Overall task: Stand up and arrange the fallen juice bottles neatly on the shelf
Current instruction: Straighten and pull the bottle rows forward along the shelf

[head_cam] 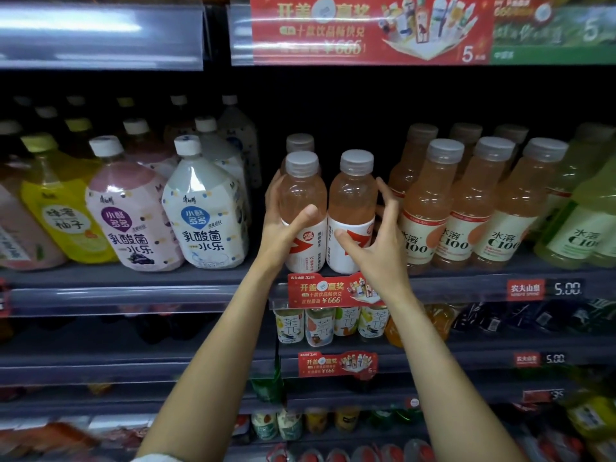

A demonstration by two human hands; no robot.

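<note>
Two pink juice bottles upright at shelf front, centre. Left hand (283, 225) wraps the left bottle (303, 208), thumb across its label. Right hand (380, 241) spread, cupping the right bottle (351, 211) from 3 o'clock, thumb on label. C100 bottles (460, 208) just beside, 3 o'clock.

The shelf (140, 278) is a dark grey board with a clear plastic rail along its front edge. On its left part stand big soft bottles: a yellow one (63, 211), a pink one (133, 215) and a white one (205, 208), with more rows behind them. In the middle stand two pale pink juice bottles (353, 208) side by side, upright, and a third one (300, 143) behind the left one. Just to the right stand the C100 bottles (430, 208) in close rows, then green bottles (580, 221) at the far right. A red promotion tag (328, 290) and a price label (566, 288) showing 5.00 hang on the rail.
</note>
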